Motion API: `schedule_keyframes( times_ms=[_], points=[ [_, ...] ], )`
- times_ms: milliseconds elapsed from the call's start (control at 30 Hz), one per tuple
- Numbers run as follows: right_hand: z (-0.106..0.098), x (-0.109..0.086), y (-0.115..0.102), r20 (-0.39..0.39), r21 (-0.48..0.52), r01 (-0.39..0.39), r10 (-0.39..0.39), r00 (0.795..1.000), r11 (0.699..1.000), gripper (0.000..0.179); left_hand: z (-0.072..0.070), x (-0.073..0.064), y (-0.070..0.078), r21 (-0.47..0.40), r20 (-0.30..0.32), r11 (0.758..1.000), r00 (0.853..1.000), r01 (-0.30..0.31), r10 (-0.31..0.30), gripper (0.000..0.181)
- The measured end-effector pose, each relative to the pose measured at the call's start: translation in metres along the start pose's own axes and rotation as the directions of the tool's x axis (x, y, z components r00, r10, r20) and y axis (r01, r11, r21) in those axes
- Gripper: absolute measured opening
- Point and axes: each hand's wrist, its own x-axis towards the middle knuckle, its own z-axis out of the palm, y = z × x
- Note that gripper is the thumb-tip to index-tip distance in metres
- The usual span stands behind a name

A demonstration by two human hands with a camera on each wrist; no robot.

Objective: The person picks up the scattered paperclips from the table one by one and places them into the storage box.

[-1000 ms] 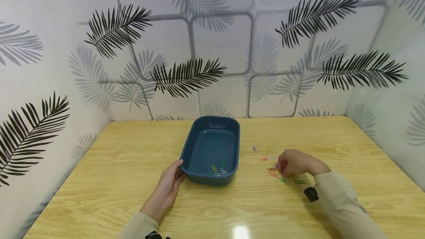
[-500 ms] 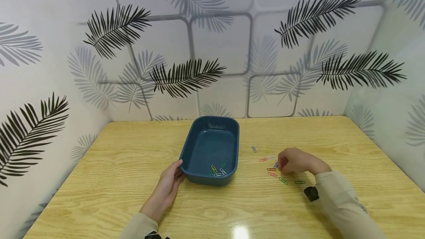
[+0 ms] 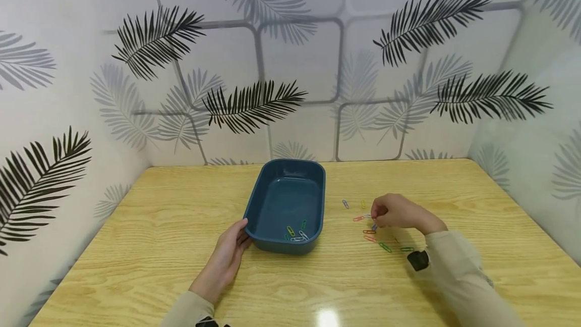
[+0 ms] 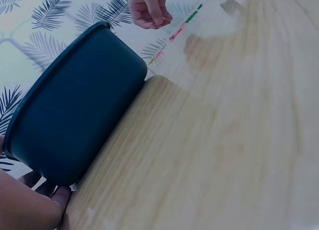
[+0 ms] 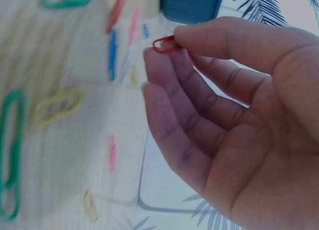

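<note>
A dark blue plastic bin stands on the table with several paper clips inside its near end, among them a yellow paper clip. My left hand grips the bin's near left corner, thumb at the rim and fingers against the outside. Between thumb and fingertips, my right hand pinches a red paper clip, raised over the table. Below and around it lie loose paper clips: a green one, a blue one, a coral one and several more.
The wooden table ends at a wall papered with leaf patterns, which also encloses both sides. A purple paper clip and a yellow one lie farther back, right of the bin. A light reflection shines at the table's front.
My right hand has lifted off the scattered clips with the red paper clip and shifted slightly left. The left hand stays on the bin's corner.
</note>
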Motion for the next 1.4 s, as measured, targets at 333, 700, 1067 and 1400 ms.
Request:
schedule_keyframes(
  times_ms=[333, 700, 1067, 1400],
  points=[
    [-0.002, 0.021, -0.022, -0.034, 0.137, 0.026, -0.021, 0.999, 0.990, 0.006, -0.003, 0.000, 0.002, -0.005, 0.019, 1.000, 1.000, -0.003, 0.003, 0.049],
    [0.013, 0.042, -0.042, -0.090, 0.329, 0.054, -0.026, 0.996, 0.943, 0.011, -0.002, 0.000, 0.001, -0.006, 0.021, 1.000, 1.000, 0.006, -0.006, 0.049],
    [0.045, 0.058, -0.080, -0.288, 0.483, 0.129, 0.018, 0.958, 0.866, 0.016, -0.001, 0.000, 0.001, -0.006, 0.017, 1.000, 1.000, 0.000, 0.000, 0.049],
    [0.062, 0.062, -0.093, -0.281, 0.489, 0.141, 0.003, 0.960, 0.861, 0.013, -0.001, 0.000, 0.001, -0.006, 0.017, 1.000, 1.000, 0.008, -0.008, 0.050]
  ],
)
